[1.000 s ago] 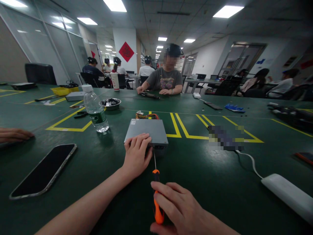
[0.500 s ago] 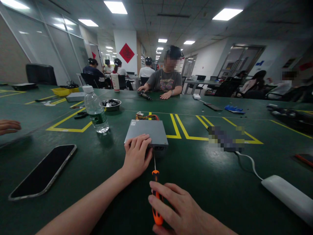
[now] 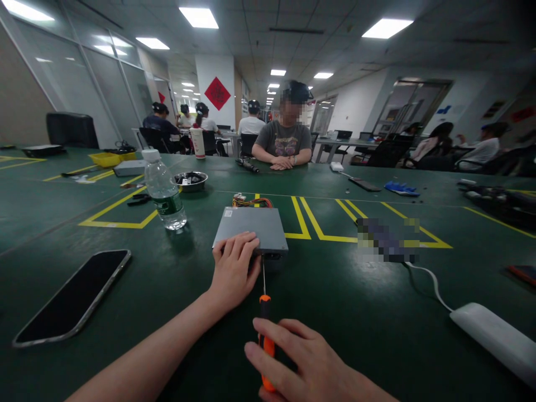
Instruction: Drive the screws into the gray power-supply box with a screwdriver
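A grey metal computer power supply (image 3: 251, 223) lies flat on the green table, its coloured wires (image 3: 253, 202) at the far side and a socket on the near face. My left hand (image 3: 235, 265) grips its near left corner, fingers on the top and thumb down by the near face. In my right hand (image 3: 297, 357) is an orange and black screwdriver (image 3: 265, 312), its handle between thumb and fingers. The thin shaft points away from me and reaches the near face beside my left thumb. The exact spot where the tip sits is hidden.
A water bottle (image 3: 164, 192) and a metal bowl (image 3: 191, 181) stand behind to the left. A phone (image 3: 75, 296) lies at left. At right are a white power bank (image 3: 494, 335) with a cable and a pixelated item. A person (image 3: 285, 134) sits opposite.
The right-hand fingers have shifted slightly down and left around the screwdriver handle. My left hand stays in place. Opposite, the person's hands came together, and another hand at the left edge is gone.
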A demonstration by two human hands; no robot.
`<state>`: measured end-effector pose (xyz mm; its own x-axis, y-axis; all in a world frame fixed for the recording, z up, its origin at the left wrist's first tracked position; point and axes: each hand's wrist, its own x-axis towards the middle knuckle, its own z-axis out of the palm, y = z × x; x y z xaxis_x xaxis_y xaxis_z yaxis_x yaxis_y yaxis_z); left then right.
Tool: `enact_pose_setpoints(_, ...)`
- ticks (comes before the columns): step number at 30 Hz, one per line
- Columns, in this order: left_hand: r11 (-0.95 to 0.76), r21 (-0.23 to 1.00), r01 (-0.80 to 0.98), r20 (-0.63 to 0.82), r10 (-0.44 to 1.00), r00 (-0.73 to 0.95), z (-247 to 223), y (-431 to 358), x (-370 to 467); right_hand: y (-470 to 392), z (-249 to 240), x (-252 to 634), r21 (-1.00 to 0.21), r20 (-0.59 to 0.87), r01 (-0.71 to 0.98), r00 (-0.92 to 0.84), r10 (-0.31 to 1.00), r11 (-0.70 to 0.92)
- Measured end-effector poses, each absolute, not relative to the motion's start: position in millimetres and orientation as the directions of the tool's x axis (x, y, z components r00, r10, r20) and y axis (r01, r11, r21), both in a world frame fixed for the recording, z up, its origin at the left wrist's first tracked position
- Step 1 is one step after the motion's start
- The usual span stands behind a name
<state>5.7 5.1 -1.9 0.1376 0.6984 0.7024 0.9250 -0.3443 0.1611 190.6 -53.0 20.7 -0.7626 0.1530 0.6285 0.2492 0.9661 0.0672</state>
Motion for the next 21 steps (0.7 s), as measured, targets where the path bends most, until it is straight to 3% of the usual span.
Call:
enact_pose_setpoints(3,-0.350,0.164,0.922,0.705,0.696,0.139,-2.0,5.4,5.5,-52.5,21.4,190.0,0.124,0.678,0.261,-0.727,0.111,0.957)
enact_pose_setpoints(7,-0.351,0.165,0.922,0.706,0.695,0.139,-1.4,5.3,5.4,-51.7,18.4,193.3,0.103,0.746,0.281,-0.656,0.112,0.954)
enact_pose_setpoints(14,-0.342,0.157,0.927,0.705,0.695,0.137,-1.4,5.3,6.1,-52.3,22.7,190.2,0.104,0.669,0.239,-0.735,0.110,0.965)
enact_pose_setpoints(21,-0.341,0.155,0.927,0.704,0.697,0.139,-0.6,4.5,6.5,-50.6,17.5,194.7,0.110,0.718,0.259,-0.688,0.103,0.960)
